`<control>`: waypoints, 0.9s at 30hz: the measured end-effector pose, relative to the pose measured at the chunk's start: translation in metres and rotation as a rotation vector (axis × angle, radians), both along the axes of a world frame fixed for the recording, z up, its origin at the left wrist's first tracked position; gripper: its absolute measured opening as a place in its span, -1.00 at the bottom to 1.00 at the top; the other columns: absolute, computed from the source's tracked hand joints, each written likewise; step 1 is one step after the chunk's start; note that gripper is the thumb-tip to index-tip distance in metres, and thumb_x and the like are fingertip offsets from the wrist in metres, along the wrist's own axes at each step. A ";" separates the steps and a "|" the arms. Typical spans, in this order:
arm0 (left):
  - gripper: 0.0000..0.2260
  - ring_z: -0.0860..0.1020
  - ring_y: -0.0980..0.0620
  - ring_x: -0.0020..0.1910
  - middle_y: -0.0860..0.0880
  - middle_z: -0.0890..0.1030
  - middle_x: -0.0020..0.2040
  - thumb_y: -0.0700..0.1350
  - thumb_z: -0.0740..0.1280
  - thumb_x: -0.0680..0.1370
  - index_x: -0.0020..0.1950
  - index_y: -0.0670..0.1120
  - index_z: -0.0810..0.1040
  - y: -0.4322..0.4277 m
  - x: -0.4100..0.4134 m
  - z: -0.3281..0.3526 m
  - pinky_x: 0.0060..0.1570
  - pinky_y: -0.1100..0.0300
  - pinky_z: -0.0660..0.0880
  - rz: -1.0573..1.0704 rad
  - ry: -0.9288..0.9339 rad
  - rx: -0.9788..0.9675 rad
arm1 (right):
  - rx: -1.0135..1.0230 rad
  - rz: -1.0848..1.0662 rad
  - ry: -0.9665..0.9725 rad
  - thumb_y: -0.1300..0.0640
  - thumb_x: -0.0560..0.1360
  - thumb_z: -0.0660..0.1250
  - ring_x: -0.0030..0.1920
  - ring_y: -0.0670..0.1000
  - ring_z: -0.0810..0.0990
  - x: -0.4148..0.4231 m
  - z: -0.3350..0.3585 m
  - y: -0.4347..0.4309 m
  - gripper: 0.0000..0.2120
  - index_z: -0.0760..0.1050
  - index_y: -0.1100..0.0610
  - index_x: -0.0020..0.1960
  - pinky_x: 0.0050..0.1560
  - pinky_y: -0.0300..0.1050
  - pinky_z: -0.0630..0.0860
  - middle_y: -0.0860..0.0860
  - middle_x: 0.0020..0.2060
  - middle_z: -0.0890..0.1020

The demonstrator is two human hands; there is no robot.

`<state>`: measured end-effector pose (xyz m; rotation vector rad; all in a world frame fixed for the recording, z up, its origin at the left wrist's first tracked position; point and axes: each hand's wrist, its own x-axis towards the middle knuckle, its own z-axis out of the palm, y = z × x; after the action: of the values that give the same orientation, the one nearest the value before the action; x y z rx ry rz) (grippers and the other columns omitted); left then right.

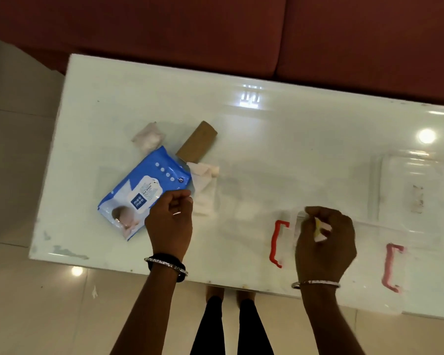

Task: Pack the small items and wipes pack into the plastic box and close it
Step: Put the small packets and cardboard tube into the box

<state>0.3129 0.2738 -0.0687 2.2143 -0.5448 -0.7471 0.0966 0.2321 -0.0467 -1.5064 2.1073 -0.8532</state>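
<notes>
A blue wipes pack [141, 192] lies on the white table at the left. My left hand [171, 222] hovers at its right edge with fingers curled, holding nothing that I can make out. A clear plastic box [364, 260] with red side latches [277, 243] stands at the table's near right edge. My right hand [323, 243] is above its left part, shut on a small yellow and white item [319, 230]. A brown cardboard tube [196, 145], a pale folded packet [149, 140] and white folded packets [203, 185] lie near the wipes pack.
The clear box lid [415, 193] lies flat at the right, behind the box. The glossy white table [280, 139] has a dark red sofa [241, 34] behind it. Tiled floor and my legs show below the near edge.
</notes>
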 end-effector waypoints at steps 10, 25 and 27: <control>-0.90 0.60 0.04 -0.19 -0.08 0.67 -0.10 -0.20 0.34 0.52 -0.01 -0.14 0.62 -0.038 0.086 -0.015 -0.23 0.51 0.37 0.036 -0.315 -0.044 | 0.163 0.306 -0.312 0.31 0.47 0.31 -0.17 -0.11 0.60 0.127 -0.026 -0.064 -0.86 0.60 0.14 -0.05 -0.20 -0.36 0.49 -0.06 -0.17 0.64; -0.53 0.59 -0.18 0.02 -0.13 0.59 0.05 0.22 0.30 0.49 0.25 -0.06 0.41 -0.100 0.123 -0.052 0.00 -0.03 0.42 -0.282 -0.566 0.450 | 0.874 0.109 -0.294 -0.23 0.26 0.53 0.02 0.15 0.58 0.218 -0.072 -0.145 -0.21 0.32 0.12 0.31 0.01 0.02 0.58 0.09 0.08 0.52; -0.61 0.60 -0.17 -0.04 -0.13 0.61 -0.01 0.16 0.28 0.52 0.21 -0.08 0.43 -0.100 0.125 -0.053 -0.06 0.01 0.39 -0.270 -0.574 0.409 | 0.855 0.102 -0.289 -0.17 0.29 0.54 -0.08 0.10 0.52 0.221 -0.076 -0.144 -0.28 0.32 0.09 0.28 -0.08 -0.04 0.53 0.05 0.00 0.48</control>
<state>0.4381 0.1738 -0.1220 2.7881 -1.0660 -0.3573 0.3171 0.0884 -0.1224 -0.9437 1.7929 -0.0676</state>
